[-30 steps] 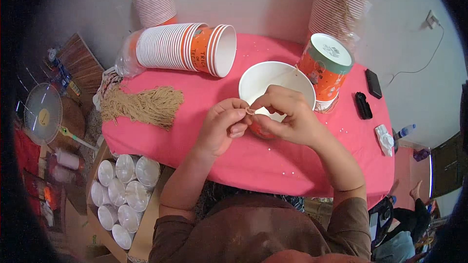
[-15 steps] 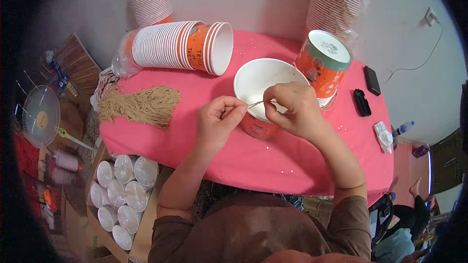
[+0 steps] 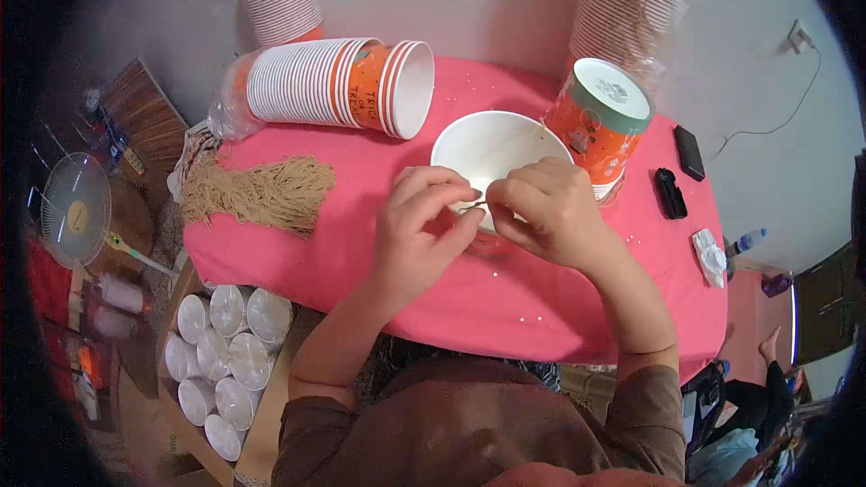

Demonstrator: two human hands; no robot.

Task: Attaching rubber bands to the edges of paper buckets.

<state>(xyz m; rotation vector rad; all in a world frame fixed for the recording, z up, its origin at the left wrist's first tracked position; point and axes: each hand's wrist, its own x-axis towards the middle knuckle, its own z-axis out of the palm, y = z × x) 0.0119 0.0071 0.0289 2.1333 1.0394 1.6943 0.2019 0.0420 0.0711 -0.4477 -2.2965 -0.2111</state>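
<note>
A thin tan string (image 3: 475,206) is pinched between the two hands just in front of the white paper bowl (image 3: 487,146), near the middle of the pink bench (image 3: 379,180). Its short visible length runs left to right, roughly level, from the left hand (image 3: 422,233) to the right hand (image 3: 550,212). The left grip is closed on one end with thumb and forefinger; the right grip is closed on the other end, its fingers curled over the bowl's near rim. The bowl stands upright, its mouth up.

Toward the far edge lies a sleeve of stacked paper cups (image 3: 338,86) on its side, long axis left to right, open mouths facing right; the cups are white with orange bands. At the far right stands an upright orange cup (image 3: 600,122) with a white and green lid. A bundle of tan string (image 3: 257,191) lies at the left edge. Two small black objects (image 3: 678,171) lie near the right edge, with a crumpled white wrapper (image 3: 708,255) nearer the right corner. Below the left edge, clear plastic lids (image 3: 221,347) sit in a box.
</note>
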